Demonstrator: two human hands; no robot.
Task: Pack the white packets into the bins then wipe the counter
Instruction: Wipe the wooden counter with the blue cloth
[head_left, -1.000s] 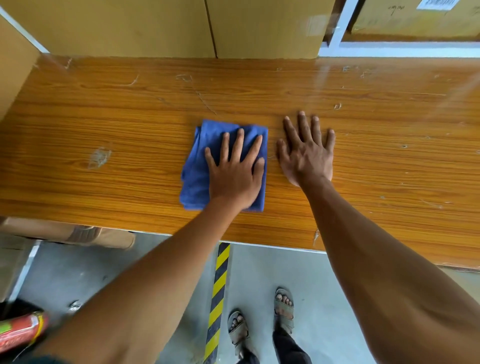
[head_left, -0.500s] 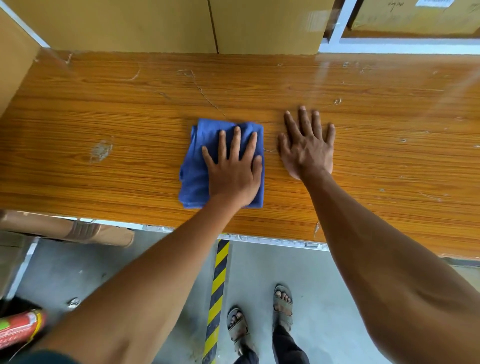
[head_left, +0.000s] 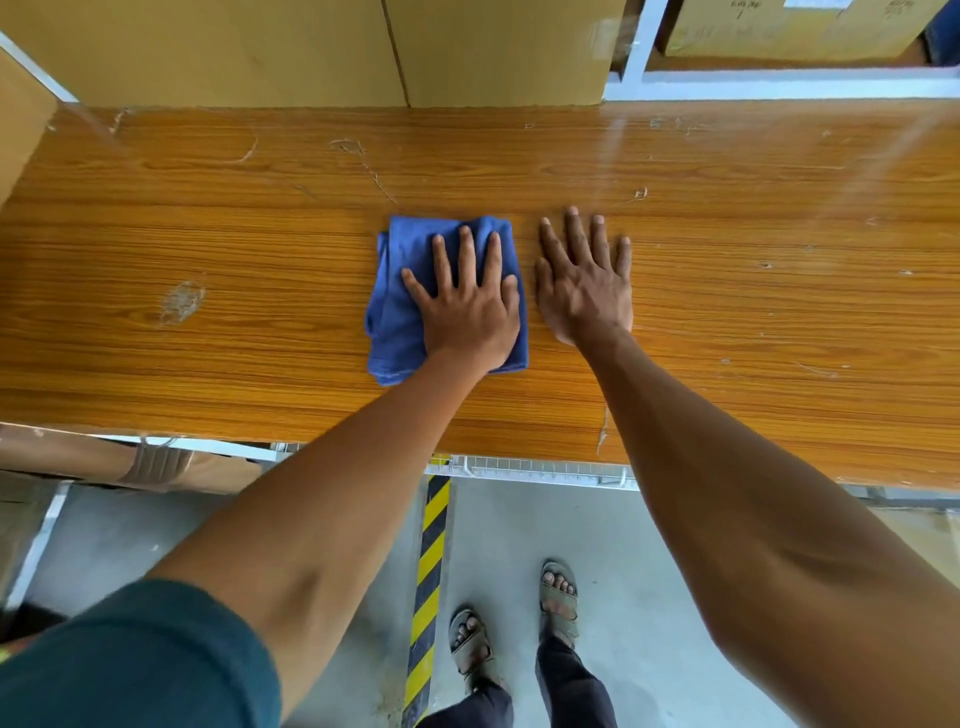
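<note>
A folded blue cloth (head_left: 392, 312) lies in the middle of the wooden counter (head_left: 208, 244). My left hand (head_left: 467, 306) presses flat on the cloth with straight, spread fingers. Just right of it, my right hand (head_left: 584, 280) rests palm-down on the bare wood, fingers straight, close beside the cloth's right edge. No white packets or bins are in view.
Large cardboard boxes (head_left: 311, 47) stand along the counter's back edge, and another box (head_left: 779, 26) sits on a white shelf at back right. A taped cardboard box (head_left: 130, 462) lies below the counter at left. On the floor runs a yellow-black stripe (head_left: 428, 571), near my sandalled feet (head_left: 514, 618).
Both hands and the cloth have stayed in nearly the same spot on the counter. The view has shifted slightly.
</note>
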